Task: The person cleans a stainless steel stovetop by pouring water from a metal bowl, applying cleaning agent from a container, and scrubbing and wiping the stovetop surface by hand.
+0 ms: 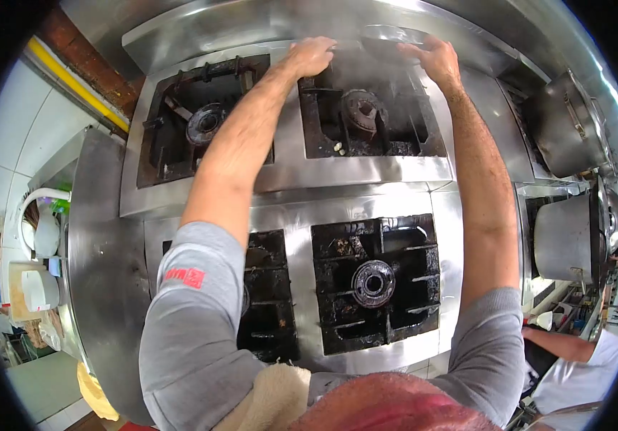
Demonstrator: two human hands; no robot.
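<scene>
Head view: apart, left hand (314, 56) by rough grate (320, 91), right hand (436, 60) at round pan (394, 34).

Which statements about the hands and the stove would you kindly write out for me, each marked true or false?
1. The right hand is at the rim of a round metal dish. True.
2. The left hand is over the front right burner. False: it is at the back of the stove.
3. The left sleeve bears a red patch. True.
4. The two large pots stand left of the arms. False: they are to the right.
5. The yellow pipe runs beside the left side of the stove. True.
6. Both forearms are covered by fabric. False: both are bare.
</scene>
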